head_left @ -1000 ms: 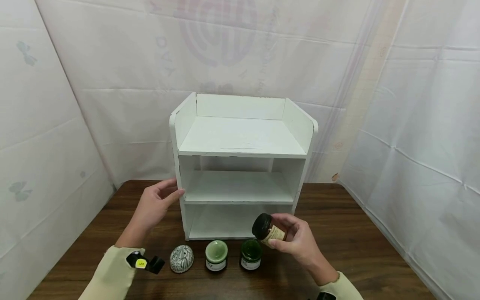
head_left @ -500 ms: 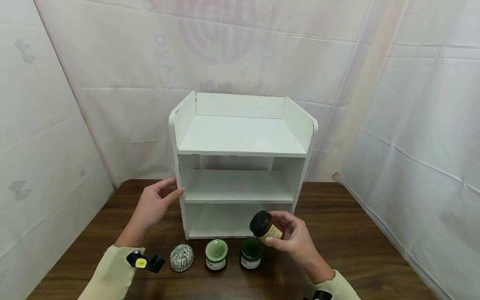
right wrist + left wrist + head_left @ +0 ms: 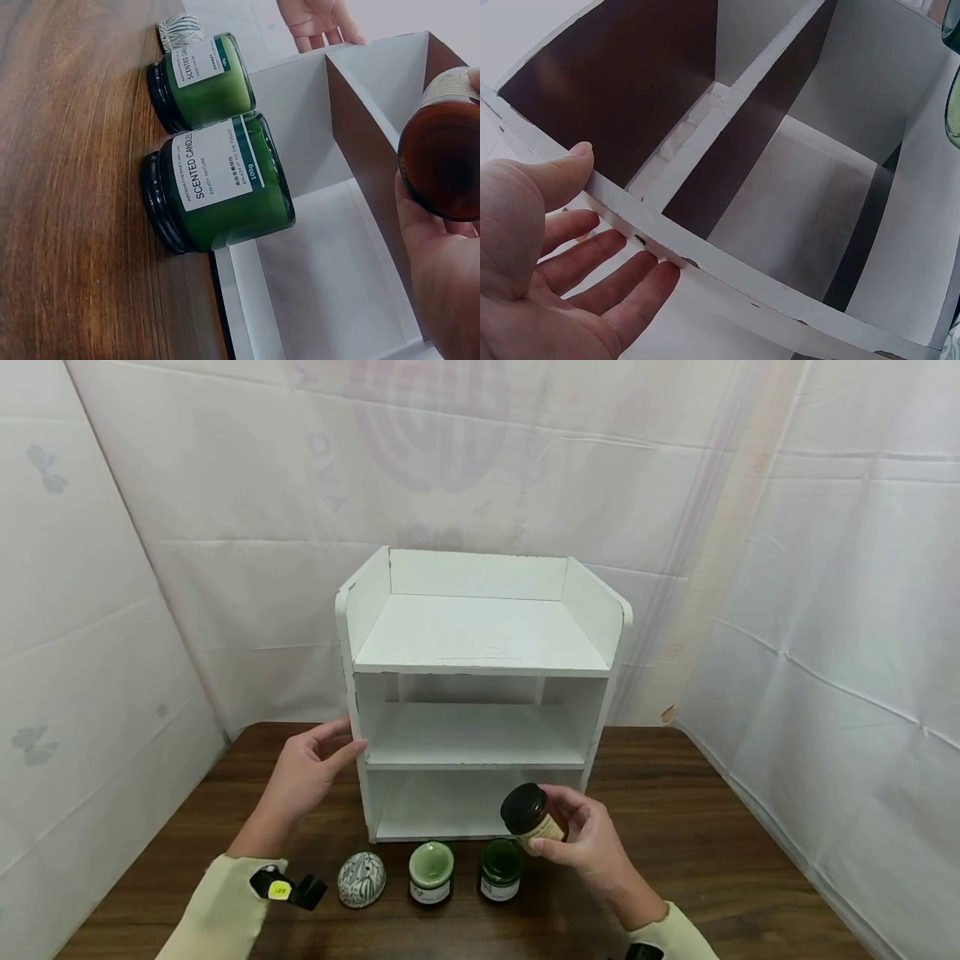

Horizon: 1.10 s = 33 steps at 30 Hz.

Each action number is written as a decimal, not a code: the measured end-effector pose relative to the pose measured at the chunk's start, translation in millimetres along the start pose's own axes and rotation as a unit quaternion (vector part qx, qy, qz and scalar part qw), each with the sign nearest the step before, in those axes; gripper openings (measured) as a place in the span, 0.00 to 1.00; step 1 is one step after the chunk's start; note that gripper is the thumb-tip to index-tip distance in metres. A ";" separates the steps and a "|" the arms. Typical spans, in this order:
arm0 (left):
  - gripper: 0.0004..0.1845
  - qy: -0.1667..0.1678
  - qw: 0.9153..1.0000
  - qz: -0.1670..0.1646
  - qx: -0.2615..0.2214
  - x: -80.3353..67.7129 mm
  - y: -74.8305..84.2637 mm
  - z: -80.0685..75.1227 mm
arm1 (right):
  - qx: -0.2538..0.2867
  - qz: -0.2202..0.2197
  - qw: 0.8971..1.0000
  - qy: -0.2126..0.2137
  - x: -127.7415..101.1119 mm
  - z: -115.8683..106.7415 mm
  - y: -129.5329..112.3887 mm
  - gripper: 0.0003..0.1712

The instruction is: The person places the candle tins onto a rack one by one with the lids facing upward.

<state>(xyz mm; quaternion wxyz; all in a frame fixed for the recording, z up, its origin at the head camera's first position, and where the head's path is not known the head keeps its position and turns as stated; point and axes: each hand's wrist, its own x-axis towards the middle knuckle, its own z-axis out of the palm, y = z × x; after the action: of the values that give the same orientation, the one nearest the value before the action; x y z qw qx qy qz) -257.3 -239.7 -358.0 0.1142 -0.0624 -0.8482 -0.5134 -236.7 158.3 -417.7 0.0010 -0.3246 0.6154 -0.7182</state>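
My right hand (image 3: 585, 839) holds an amber glass jar (image 3: 444, 154) with a black lid (image 3: 523, 808) and a cream label, tilted, in front of the white shelf unit (image 3: 480, 671). My left hand (image 3: 311, 774) grips the unit's left side panel lightly. In the left wrist view its thumb (image 3: 570, 169) lies over the panel's front edge and its fingertips meet the outer face. Before the unit stand a dark green candle jar (image 3: 225, 184) and a lighter green candle jar (image 3: 206, 82), both upside down with labels. Left of them sits a rounded black-and-white patterned item (image 3: 362, 879).
The unit has an upper surface with raised sides (image 3: 480, 627), a middle shelf (image 3: 476, 732) and a bottom level (image 3: 442, 806). It stands on a dark wooden table (image 3: 690, 843). White sheeting (image 3: 255, 527) encloses the back and sides.
My right hand has shifted slightly left with the amber jar, whose tilt has changed a little. My left hand stays at the side panel. The green jars have not moved.
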 end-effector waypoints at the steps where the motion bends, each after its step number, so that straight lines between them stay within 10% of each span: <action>1: 0.35 0.000 1.000 0.001 -0.001 -0.1 -0.3 0.0 | 0.001 -0.001 1.000 -0.001 -0.1 0.1 0.3 0.29; 33: 0.33 -0.001 1.000 0.013 -0.026 -1.0 -0.9 0.2 | -0.045 0.015 0.999 -0.024 0.3 0.6 -2.3 0.31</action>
<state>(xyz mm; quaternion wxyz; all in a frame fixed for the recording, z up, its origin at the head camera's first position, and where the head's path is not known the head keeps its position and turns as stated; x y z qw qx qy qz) -256.6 -239.9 -359.1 0.1183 -0.0770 -0.8340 -0.5334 -235.8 158.2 -415.5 0.0118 -0.3327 0.6516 -0.6816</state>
